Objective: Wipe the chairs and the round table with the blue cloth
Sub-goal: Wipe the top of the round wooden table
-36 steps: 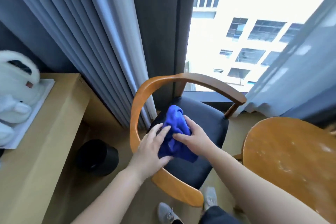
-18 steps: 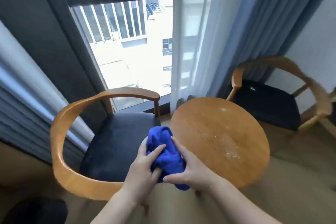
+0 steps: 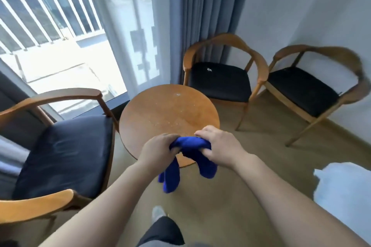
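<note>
Bright window light [image 3: 60, 52] falls on a wood floor where a round table [image 3: 164, 112] stands between a near chair [image 3: 60, 152] at the left and two chairs, a middle chair [image 3: 219, 82] and a far chair [image 3: 305, 90], by the wall. Both forearms reach forward side by side, and the left hand [image 3: 156, 149] and right hand [image 3: 219, 146] are each closed around the bunched blue cloth [image 3: 190, 143], held over the table's near edge with its ends hanging down. Bare floor lies open right of the table, before the two chairs.
</note>
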{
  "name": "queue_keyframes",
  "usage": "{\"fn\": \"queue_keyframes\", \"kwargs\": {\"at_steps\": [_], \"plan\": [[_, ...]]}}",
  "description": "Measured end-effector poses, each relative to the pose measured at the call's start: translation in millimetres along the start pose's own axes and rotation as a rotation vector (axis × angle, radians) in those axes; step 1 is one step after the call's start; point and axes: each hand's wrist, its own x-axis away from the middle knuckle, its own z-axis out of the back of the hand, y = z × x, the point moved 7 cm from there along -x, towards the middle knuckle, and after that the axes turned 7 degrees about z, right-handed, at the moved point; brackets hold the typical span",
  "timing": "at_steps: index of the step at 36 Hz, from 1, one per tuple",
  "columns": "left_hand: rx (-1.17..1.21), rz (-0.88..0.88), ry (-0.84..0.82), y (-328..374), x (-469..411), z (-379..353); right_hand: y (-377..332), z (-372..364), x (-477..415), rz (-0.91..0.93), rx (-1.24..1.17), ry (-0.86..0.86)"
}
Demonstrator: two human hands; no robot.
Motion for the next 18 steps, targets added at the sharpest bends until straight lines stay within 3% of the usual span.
{"fn": "queue_keyframes", "kwargs": {"at_steps": [6,18], "plan": [[-0.016,-0.074,-0.010,13.3,-45.5,-9.4,37.9,33.1,-20.3,0.020,-0.040,-0.033],[0.113,0.032,-0.125,-8.5,-148.0,-24.9,128.7,40.3,-104.6,-0.133,-0.296,-0.063]]}}
